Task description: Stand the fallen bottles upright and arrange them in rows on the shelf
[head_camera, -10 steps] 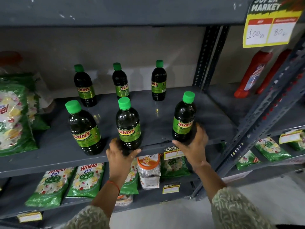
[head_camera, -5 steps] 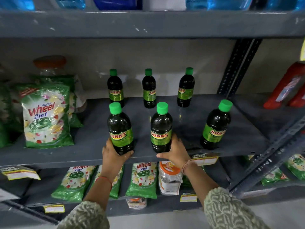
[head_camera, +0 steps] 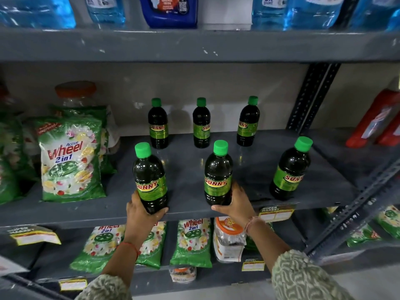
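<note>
Since a moment ago my left hand [head_camera: 144,211] still cups the base of the front-left dark plastic bottle with a green cap [head_camera: 150,178], and my right hand [head_camera: 236,204] stays curled in a grip around the front-middle bottle [head_camera: 218,176]. Both stand upright at the grey metal shelf [head_camera: 249,167] edge, fingers wrapped, not spread.

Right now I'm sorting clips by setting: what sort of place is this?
Most likely a small supermarket aisle. A price tag printed "Super Market" hangs on the grey metal shelf, with detergent packets and identical green-capped bottles stocked in rows.
</note>
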Demonstrator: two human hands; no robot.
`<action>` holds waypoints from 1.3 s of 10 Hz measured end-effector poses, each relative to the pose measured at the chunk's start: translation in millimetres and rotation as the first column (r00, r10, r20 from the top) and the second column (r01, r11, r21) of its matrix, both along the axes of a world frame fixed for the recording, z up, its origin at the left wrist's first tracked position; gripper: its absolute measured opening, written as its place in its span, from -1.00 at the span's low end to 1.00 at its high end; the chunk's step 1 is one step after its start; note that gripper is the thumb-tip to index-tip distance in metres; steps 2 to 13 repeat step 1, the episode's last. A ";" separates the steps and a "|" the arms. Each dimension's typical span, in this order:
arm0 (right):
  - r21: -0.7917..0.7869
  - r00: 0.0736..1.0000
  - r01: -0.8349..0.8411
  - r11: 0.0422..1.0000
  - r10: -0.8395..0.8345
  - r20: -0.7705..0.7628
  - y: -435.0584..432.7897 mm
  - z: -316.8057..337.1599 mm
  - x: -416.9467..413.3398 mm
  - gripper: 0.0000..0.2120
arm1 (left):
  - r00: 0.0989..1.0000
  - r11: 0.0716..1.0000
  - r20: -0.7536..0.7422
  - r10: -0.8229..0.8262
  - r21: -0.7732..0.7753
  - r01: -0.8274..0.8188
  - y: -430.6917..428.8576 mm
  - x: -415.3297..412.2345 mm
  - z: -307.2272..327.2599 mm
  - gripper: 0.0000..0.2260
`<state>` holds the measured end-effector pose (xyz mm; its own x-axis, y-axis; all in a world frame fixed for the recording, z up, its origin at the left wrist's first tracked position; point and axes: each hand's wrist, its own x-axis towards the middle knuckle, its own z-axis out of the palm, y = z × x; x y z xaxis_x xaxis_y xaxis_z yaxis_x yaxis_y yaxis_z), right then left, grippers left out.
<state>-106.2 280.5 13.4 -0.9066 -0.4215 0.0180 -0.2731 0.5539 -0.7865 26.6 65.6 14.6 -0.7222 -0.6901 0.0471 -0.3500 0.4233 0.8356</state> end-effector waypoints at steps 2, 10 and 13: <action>-0.024 1.000 0.015 1.000 -0.014 0.022 0.4 -2.1 1.2 -0.18 | 1.000 0.999 0.006 0.009 0.035 -0.010 0.1 2.2 2.1 -0.26; -0.024 1.000 0.015 1.000 -0.014 0.022 0.4 -2.1 1.2 -0.18 | 1.000 0.999 0.006 0.009 0.035 -0.010 0.1 2.2 2.1 -0.26; -0.024 1.000 0.015 1.000 -0.014 0.022 0.4 -2.1 1.2 -0.18 | 1.000 0.999 0.006 0.009 0.035 -0.010 0.1 2.2 2.1 -0.26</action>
